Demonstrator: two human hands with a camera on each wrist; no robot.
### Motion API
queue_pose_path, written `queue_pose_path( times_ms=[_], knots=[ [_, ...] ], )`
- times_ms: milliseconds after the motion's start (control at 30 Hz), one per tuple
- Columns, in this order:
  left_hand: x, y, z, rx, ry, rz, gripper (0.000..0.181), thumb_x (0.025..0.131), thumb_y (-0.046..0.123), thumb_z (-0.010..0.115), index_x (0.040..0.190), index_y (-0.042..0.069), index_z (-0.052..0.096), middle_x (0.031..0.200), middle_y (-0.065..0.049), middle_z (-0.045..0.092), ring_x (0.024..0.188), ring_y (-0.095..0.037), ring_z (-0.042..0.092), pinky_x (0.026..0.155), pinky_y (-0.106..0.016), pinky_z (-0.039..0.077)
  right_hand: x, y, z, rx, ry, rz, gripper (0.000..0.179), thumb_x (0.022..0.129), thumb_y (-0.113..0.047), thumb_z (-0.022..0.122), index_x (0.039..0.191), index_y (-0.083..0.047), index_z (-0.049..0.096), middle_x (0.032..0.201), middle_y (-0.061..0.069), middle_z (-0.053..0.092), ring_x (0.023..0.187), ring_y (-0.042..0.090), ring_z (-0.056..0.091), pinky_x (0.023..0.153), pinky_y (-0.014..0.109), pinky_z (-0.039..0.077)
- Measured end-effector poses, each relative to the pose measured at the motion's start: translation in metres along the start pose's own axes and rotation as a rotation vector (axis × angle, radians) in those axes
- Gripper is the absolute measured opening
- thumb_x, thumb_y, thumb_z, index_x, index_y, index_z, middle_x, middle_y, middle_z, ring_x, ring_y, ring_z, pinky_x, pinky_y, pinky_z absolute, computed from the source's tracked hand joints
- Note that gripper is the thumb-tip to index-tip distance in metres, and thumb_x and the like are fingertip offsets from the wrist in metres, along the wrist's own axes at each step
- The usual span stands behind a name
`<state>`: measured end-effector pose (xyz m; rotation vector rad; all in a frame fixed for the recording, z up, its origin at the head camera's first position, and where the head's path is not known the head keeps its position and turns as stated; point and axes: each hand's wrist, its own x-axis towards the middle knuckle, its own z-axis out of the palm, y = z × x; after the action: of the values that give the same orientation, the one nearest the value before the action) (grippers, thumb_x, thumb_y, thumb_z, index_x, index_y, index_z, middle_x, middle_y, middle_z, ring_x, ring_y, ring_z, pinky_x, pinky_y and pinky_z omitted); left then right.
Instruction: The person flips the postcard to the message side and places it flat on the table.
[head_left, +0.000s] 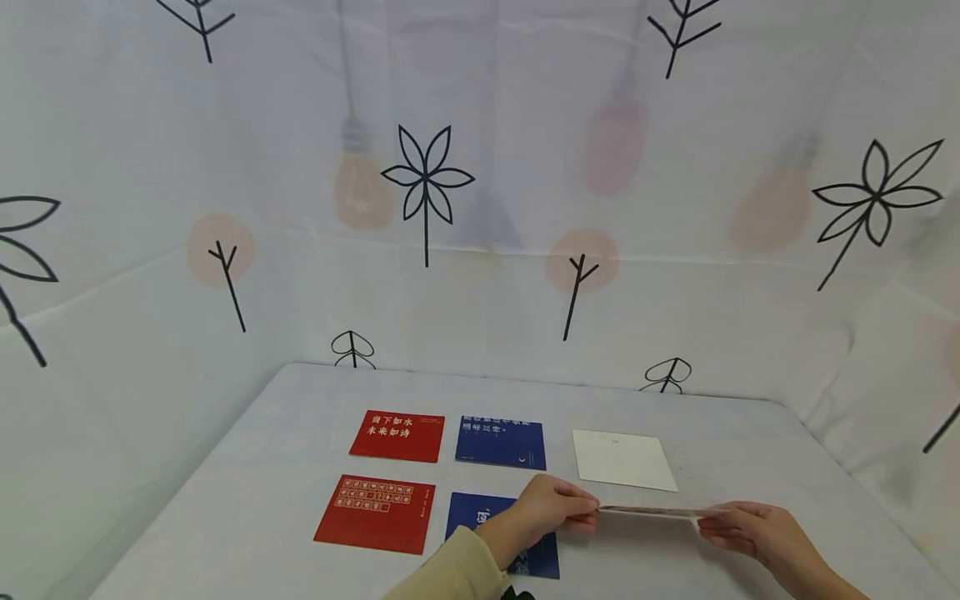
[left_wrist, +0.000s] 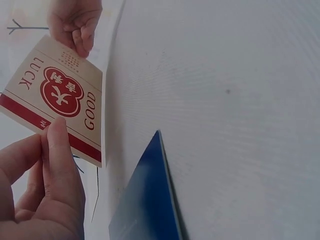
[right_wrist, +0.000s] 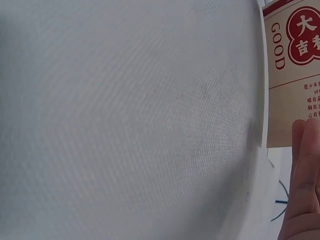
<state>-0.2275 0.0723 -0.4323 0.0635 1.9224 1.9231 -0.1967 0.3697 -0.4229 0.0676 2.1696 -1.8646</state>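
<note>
A cream card (left_wrist: 55, 97) printed with a red emblem and the words GOOD LUCK is held between both hands. In the head view this card (head_left: 648, 511) shows nearly edge-on, raised off the table. My left hand (head_left: 551, 508) pinches its left edge between thumb and fingers. At the opposite edge, my right hand (head_left: 757, 529) grips it; the right wrist view shows fingers (right_wrist: 307, 165) on the printed side. Beneath my left hand and wrist lies a blue card (head_left: 538, 562), partly hidden. A plain white card (head_left: 624, 461) lies just beyond the held one.
Farther left on the white table (head_left: 247, 500) lie a red card (head_left: 408, 446) at the back and another red card (head_left: 378, 529) in front. A second blue card (head_left: 501, 446) lies in the back row. White patterned cloth (head_left: 495, 317) hangs behind and at both sides.
</note>
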Motion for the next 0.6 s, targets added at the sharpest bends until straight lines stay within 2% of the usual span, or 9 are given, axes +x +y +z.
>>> queue_pose_path(
  times_ms=[100, 300, 467, 600],
  knots=[
    [-0.0007, 0.0011, 0.0, -0.006, -0.002, -0.003, 0.006, 0.082, 0.001, 0.068, 0.085, -0.003, 0.071, 0.074, -0.011, 0.068, 0.066, -0.016, 0.066, 0.063, -0.03, 0.056, 0.0003, -0.0003, -0.0005, 0.019, 0.006, 0.022, 0.025, 0.094, -0.014, 0.053, 0.101, 0.006, 0.067, 0.094, 0.012, 0.069, 0.086, 0.016, 0.066, 0.078, 0.03, 0.053],
    [-0.0004, 0.0018, -0.0003, 0.002, 0.006, -0.003, 0.006, 0.082, 0.001, 0.068, 0.085, -0.002, 0.072, 0.073, -0.011, 0.068, 0.066, -0.017, 0.066, 0.063, -0.03, 0.056, -0.0014, -0.0005, -0.0021, 0.031, -0.034, 0.008, 0.024, 0.095, -0.013, 0.053, 0.101, 0.006, 0.067, 0.094, 0.011, 0.069, 0.087, 0.016, 0.066, 0.078, 0.03, 0.053],
    [-0.0007, 0.0006, -0.0007, 0.002, 0.01, 0.004, 0.006, 0.082, 0.0, 0.067, 0.085, -0.003, 0.071, 0.073, -0.012, 0.068, 0.066, -0.017, 0.066, 0.063, -0.03, 0.056, 0.001, -0.0004, -0.0008, 0.016, 0.024, 0.067, 0.021, 0.092, -0.016, 0.059, 0.096, 0.001, 0.07, 0.093, 0.005, 0.067, 0.084, 0.015, 0.065, 0.078, 0.032, 0.053],
    [-0.0019, 0.0, -0.0008, 0.008, 0.014, 0.007, 0.006, 0.082, -0.001, 0.067, 0.084, -0.004, 0.071, 0.073, -0.011, 0.068, 0.065, -0.016, 0.066, 0.062, -0.029, 0.056, 0.002, 0.0005, -0.0003, -0.017, 0.049, 0.065, 0.022, 0.09, -0.015, 0.06, 0.098, 0.004, 0.07, 0.094, 0.002, 0.066, 0.083, 0.011, 0.063, 0.077, 0.033, 0.053]
  ],
)
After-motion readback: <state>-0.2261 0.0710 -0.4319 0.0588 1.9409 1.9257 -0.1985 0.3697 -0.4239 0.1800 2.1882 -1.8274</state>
